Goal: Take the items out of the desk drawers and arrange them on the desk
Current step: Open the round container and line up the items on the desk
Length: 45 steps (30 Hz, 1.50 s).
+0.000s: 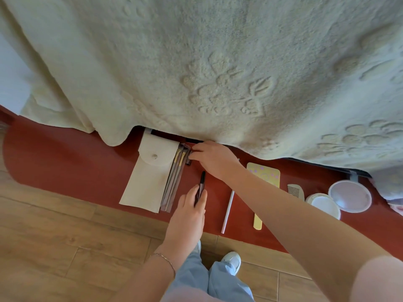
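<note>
My left hand (190,207) holds a black pen (201,184) over the red surface (65,162), its tip pointing away from me. My right hand (212,159) reaches to the edge of the cream blanket (218,62) and pinches a small dark red item (189,151) beside a clear sleeve of brushes (174,182). A cream snap pouch (150,175) lies left of the sleeve. What my right fingers grip is partly hidden.
On the red surface to the right lie a yellow patterned card (265,174), a pink stick (227,211), a yellow nail file (257,221), a comb (295,190) and an open round compact (340,198). Wooden floor (54,247) and my shoes lie below.
</note>
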{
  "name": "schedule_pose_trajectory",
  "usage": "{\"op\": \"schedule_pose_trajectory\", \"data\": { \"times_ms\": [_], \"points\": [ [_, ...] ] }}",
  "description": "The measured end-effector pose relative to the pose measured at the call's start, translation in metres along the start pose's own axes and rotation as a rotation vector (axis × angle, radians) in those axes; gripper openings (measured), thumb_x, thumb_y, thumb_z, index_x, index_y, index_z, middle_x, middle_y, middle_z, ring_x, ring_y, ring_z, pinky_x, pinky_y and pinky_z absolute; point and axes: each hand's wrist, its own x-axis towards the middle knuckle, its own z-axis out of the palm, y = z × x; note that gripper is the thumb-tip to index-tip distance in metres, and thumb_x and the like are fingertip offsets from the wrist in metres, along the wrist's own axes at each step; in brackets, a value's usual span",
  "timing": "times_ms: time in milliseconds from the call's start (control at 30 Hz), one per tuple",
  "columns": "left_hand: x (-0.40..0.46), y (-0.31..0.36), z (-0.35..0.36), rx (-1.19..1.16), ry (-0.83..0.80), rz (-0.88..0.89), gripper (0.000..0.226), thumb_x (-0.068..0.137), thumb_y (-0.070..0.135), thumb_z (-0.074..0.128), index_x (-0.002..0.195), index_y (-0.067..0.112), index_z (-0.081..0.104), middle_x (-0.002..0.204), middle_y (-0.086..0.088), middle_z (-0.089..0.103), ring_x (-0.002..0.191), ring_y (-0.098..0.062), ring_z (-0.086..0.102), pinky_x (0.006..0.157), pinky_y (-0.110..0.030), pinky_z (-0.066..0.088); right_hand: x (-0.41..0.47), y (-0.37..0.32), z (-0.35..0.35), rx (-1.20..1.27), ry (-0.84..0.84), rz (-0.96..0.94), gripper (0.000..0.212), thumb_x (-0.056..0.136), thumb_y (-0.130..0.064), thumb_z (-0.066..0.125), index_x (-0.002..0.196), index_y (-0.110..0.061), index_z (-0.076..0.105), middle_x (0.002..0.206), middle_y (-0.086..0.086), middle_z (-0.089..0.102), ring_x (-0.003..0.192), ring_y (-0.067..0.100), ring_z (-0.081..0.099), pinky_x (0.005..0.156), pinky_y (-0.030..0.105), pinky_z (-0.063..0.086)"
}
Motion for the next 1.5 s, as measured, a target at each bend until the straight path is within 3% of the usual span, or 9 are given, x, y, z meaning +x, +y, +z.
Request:
{"op": "schedule_pose_trajectory", "data": {
  "times_ms": [267, 467, 933, 1033, 1167, 1233, 1300, 1367, 1500],
  "points": [
    [-0.013, -0.001, 0.000, -0.010, 0.010, 0.017, 0.056, 0.059, 0.021, 0.085, 0.111, 0.012, 0.068, 0.112, -0.011, 0.065, 0.083, -0.016, 0.065, 0.063, -0.021, 0.055, 0.011, -0.005, -0.005, -0.138, -0.185, -0.107, 0.035, 0.091, -0.002, 0.045, 0.119, -0.018, 0.058, 0.122, 0.004, 0.055, 0.104, 0.026, 0.049, 0.084, 0.035, 0.044],
    [-0.008, 0.005, 0.003, -0.049, 0.003, 0.018, 0.054, 0.066, 0.020, 0.081, 0.117, 0.013, 0.064, 0.118, -0.011, 0.061, 0.084, -0.018, 0.063, 0.063, -0.021, 0.057, -0.017, 0.017, -0.010, -0.117, -0.135, -0.015, 0.031, 0.086, -0.001, 0.053, 0.107, -0.020, 0.066, 0.114, 0.004, 0.063, 0.101, 0.029, 0.056, 0.076, 0.041, 0.051],
    [-0.006, 0.010, -0.001, -0.084, -0.025, 0.004, 0.059, 0.065, 0.024, 0.082, 0.120, 0.017, 0.061, 0.121, -0.010, 0.059, 0.089, -0.018, 0.063, 0.065, -0.022, 0.057, -0.040, 0.025, -0.015, -0.079, -0.172, 0.113, 0.042, 0.093, -0.006, 0.045, 0.129, -0.025, 0.054, 0.141, 0.006, 0.046, 0.127, 0.026, 0.041, 0.096, 0.039, 0.041],
    [-0.007, 0.003, -0.006, -0.033, 0.007, 0.021, 0.055, 0.074, 0.038, 0.070, 0.124, 0.018, 0.057, 0.129, -0.010, 0.055, 0.099, -0.023, 0.061, 0.076, -0.030, 0.055, -0.042, 0.022, -0.016, -0.086, -0.136, 0.126, 0.051, 0.091, -0.001, 0.047, 0.135, -0.028, 0.047, 0.143, 0.003, 0.044, 0.127, 0.026, 0.042, 0.093, 0.038, 0.044],
    [-0.004, -0.012, -0.021, 0.118, 0.031, -0.132, 0.059, 0.086, 0.046, 0.037, 0.130, 0.009, 0.052, 0.138, -0.012, 0.049, 0.122, -0.027, 0.051, 0.095, -0.039, 0.045, -0.041, 0.009, -0.014, -0.072, 0.103, 0.084, 0.059, 0.067, 0.008, 0.068, 0.121, -0.016, 0.062, 0.118, 0.010, 0.065, 0.101, 0.029, 0.064, 0.075, 0.040, 0.056],
    [-0.003, -0.020, -0.022, 0.173, 0.002, -0.198, 0.061, 0.088, 0.043, 0.032, 0.131, 0.004, 0.050, 0.138, -0.017, 0.048, 0.125, -0.029, 0.048, 0.097, -0.042, 0.042, -0.030, -0.006, -0.013, -0.044, 0.093, 0.015, 0.054, 0.071, 0.003, 0.067, 0.122, -0.015, 0.061, 0.123, 0.010, 0.062, 0.109, 0.029, 0.061, 0.090, 0.043, 0.049],
    [-0.003, -0.024, -0.020, 0.193, -0.033, -0.225, 0.062, 0.089, 0.042, 0.030, 0.131, 0.001, 0.050, 0.136, -0.019, 0.049, 0.126, -0.031, 0.047, 0.098, -0.044, 0.041, -0.018, -0.026, -0.010, -0.020, -0.074, -0.027, 0.050, 0.088, -0.006, 0.051, 0.136, -0.020, 0.046, 0.144, 0.004, 0.043, 0.132, 0.023, 0.040, 0.110, 0.040, 0.026],
    [-0.004, -0.024, -0.019, 0.199, -0.048, -0.225, 0.062, 0.089, 0.041, 0.029, 0.130, 0.001, 0.051, 0.135, -0.018, 0.051, 0.126, -0.030, 0.047, 0.099, -0.045, 0.040, -0.008, -0.037, -0.002, -0.074, -0.197, -0.030, 0.049, 0.096, -0.015, 0.035, 0.144, -0.027, 0.029, 0.154, -0.005, 0.022, 0.142, 0.015, 0.018, 0.115, 0.036, 0.005],
    [-0.009, -0.017, -0.018, 0.183, -0.062, -0.196, 0.060, 0.088, 0.041, 0.029, 0.130, 0.003, 0.052, 0.132, -0.013, 0.055, 0.124, -0.026, 0.050, 0.098, -0.045, 0.041, -0.008, -0.041, 0.006, -0.132, -0.289, -0.001, 0.047, 0.099, -0.021, 0.028, 0.146, -0.028, 0.023, 0.156, -0.007, 0.013, 0.143, 0.013, 0.009, 0.115, 0.036, -0.005]
  ]
}}
